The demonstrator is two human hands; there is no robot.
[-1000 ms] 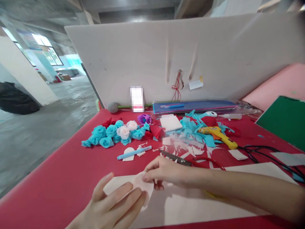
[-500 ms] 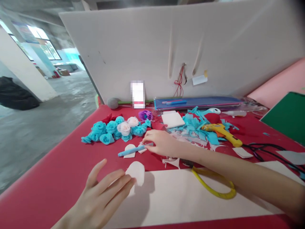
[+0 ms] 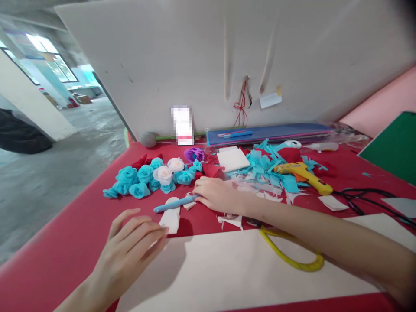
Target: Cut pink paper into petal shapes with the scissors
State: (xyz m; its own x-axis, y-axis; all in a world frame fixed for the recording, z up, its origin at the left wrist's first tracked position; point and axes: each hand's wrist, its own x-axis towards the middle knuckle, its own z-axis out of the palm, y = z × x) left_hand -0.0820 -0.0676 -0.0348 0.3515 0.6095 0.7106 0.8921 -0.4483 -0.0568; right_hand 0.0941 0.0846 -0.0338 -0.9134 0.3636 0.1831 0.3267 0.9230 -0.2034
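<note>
My left hand [image 3: 130, 247] holds a small cut piece of white paper [image 3: 170, 222] by its fingertips, just above the red tabletop and beyond the edge of a large white sheet [image 3: 234, 264]. My right hand [image 3: 221, 195] reaches across from the right and pinches one end of a light blue pen [image 3: 173, 203]. The pen lies over another white rounded paper piece, which is partly covered. Close to my right fingers is a small stack of white cut paper [image 3: 189, 206].
Blue paper roses [image 3: 139, 190] and white ones [image 3: 163, 174] lie at the left. Paper scraps [image 3: 260, 164], a yellow glue gun [image 3: 305, 175] and its black cable spread to the right. Yellow-handled scissors [image 3: 292, 258] lie under my right forearm. A white board [image 3: 182, 52] stands behind.
My left hand has carried the white paper piece slightly left and away from me, to the pieces by the pen. My right hand keeps its grip on the pen. The view has shifted slightly.
</note>
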